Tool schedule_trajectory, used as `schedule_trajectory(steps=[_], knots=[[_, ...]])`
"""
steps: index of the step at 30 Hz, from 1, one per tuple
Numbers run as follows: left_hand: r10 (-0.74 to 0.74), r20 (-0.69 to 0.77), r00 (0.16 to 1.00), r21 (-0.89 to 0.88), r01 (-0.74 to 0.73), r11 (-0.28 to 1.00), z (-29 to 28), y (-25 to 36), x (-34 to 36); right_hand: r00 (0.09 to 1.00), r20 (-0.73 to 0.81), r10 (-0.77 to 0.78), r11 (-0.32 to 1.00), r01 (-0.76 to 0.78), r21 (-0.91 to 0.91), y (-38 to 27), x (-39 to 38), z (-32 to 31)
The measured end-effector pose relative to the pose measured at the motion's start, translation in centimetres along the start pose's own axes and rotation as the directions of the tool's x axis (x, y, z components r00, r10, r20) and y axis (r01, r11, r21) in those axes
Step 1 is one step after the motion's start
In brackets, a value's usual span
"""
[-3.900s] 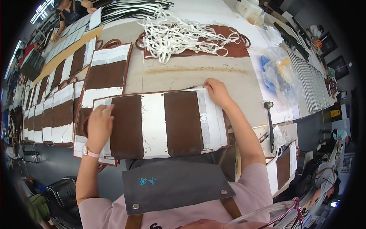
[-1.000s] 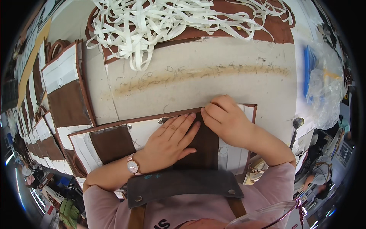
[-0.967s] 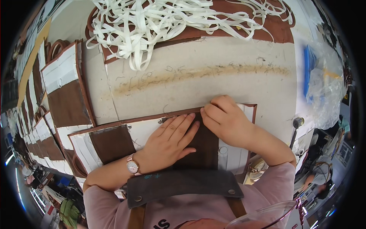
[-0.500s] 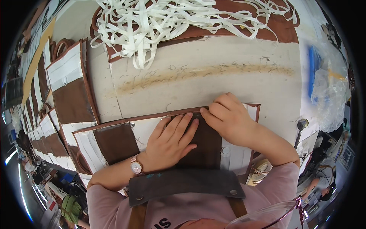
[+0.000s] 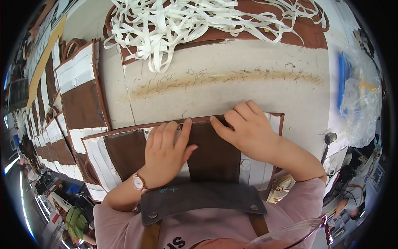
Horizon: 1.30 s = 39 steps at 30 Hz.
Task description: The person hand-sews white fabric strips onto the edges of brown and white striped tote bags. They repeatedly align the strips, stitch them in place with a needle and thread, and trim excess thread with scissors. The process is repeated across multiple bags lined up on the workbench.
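A panel (image 5: 213, 153) with brown and white bands and a reddish-brown border lies before me. My left hand (image 5: 168, 151) rests on its middle-left, thumb apart and index fingertip at the far border, the other fingers slightly bent. My right hand (image 5: 244, 130) is to the right, index fingertip on the same border and the other fingers curled; anything inside them is hidden. Small metal studs sit near the border by my left hand. A grey apron flap (image 5: 203, 201) overlaps the panel's near side.
Similar panels with handles (image 5: 81, 106) are stacked at the left. A tangle of white straps (image 5: 174, 23) lies on brown pieces at the back of the table (image 5: 224, 95). At the right are a plastic bag (image 5: 358, 116) and a hammer (image 5: 329, 139). A co-worker (image 5: 348, 205) is at far right.
Since a second ago my left hand has moved left along the border, its fingers more bent; my right index fingertip has also shifted left. Earlier my hands were at the panel's two ends.
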<state>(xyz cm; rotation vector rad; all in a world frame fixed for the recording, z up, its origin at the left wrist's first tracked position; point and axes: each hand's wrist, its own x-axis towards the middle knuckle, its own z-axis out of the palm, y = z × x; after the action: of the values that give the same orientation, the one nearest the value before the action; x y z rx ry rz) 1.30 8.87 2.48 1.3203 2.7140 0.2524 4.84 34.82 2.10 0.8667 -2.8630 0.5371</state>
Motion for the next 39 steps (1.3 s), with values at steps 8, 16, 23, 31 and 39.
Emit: schedule_trajectory(steps=[8, 16, 23, 31, 39], knots=[[0.052, -0.023, 0.998, -0.165, -0.055, 0.985, -0.2, 3.2, 0.8, 0.998, -0.057, 0.001, 1.0, 0.0, 0.01, 0.0, 0.0, 0.7], [0.137, -0.089, 0.987, -0.178, -0.152, 0.972, 1.7, 4.8, 3.2, 0.959, 0.0, 0.283, 0.928, -0.275, 0.25, 2.1, -1.7, -0.9], [0.113, -0.103, 0.988, -0.193, -0.132, 0.972, 2.0, 4.8, 4.2, 0.975, -0.074, 0.208, 0.945, -0.181, 0.274, 2.1, -1.0, 0.1], [0.082, -0.074, 0.994, -0.231, -0.097, 0.968, 1.9, 4.5, 4.8, 0.959, -0.123, 0.255, 0.954, -0.229, 0.192, 1.9, -0.9, 1.5], [0.061, -0.097, 0.993, -0.256, -0.084, 0.963, 2.4, 4.2, 4.2, 0.944, -0.034, 0.328, 0.905, -0.303, 0.299, 1.7, -0.5, 0.0]])
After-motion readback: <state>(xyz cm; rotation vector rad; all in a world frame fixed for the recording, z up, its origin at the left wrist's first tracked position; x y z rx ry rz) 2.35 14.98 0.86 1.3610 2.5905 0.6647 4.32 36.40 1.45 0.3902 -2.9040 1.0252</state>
